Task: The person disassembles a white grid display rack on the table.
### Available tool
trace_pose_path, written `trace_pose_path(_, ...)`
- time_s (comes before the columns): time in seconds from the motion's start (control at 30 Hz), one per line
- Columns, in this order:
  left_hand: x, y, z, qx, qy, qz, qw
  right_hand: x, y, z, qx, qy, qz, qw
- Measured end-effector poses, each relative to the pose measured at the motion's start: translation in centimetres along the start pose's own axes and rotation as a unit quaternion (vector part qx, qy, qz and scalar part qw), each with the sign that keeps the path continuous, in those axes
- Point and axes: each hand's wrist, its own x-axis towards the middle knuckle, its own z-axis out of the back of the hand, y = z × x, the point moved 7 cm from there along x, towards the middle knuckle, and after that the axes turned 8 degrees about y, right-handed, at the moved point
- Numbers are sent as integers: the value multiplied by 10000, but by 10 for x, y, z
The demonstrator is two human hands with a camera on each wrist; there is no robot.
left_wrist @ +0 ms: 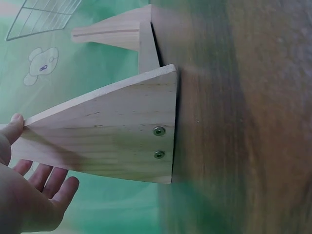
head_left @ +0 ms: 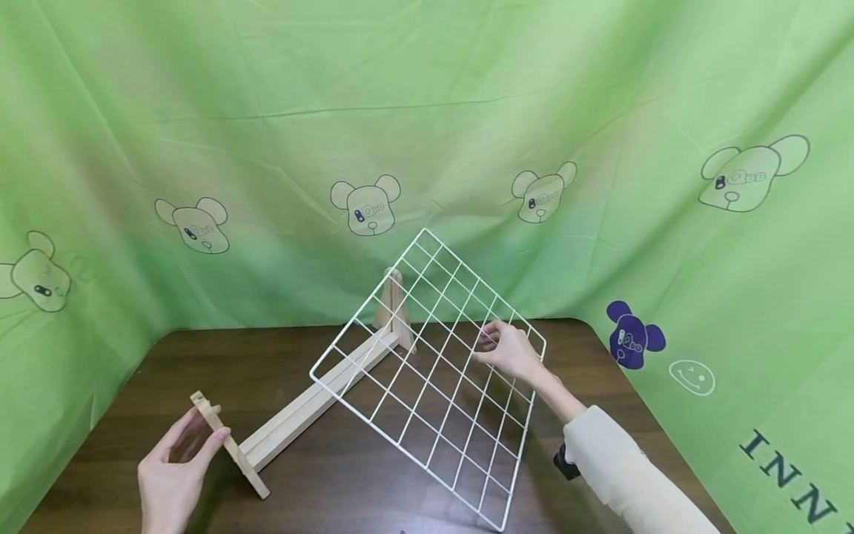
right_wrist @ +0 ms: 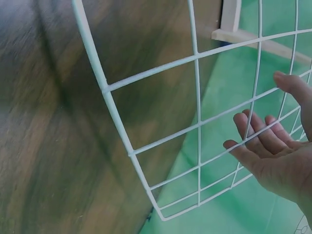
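A wooden stand (head_left: 320,404) lies across the table, with a tapered end board at each end of a long grooved bar. My left hand (head_left: 170,467) grips the top of the near end board (left_wrist: 107,126), thumb on one edge and fingers at the other. Two metal bolts (left_wrist: 159,131) show on that board's outer face. My right hand (head_left: 510,352) holds a white wire grid panel (head_left: 399,443) by its inner wires, thumb and fingers around them. The panel is tilted corner-up and overlaps the stand's bar and far end board (head_left: 395,311) in the head view.
The brown wooden table (head_left: 574,371) has rounded back corners. A green cloth (head_left: 454,89) printed with bear heads hangs behind it and along both sides. At the right sleeve (head_left: 620,460) a small black object (head_left: 567,461) shows.
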Motion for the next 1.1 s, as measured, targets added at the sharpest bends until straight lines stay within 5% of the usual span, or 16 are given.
trace_pose_path(0.37,-14,-7,7,219,-272,-237,9991,-5,-22,-2,-136,232,-8,9996)
trace_pose_path(0.77,-30,-12,12,597,-675,-30,9959,-9,-52,-9,-404,645,39,9971)
trace_pose_path(1.1,-39,-17,13,486,-731,-378,9954,-13,-67,-17,-610,732,110,9954)
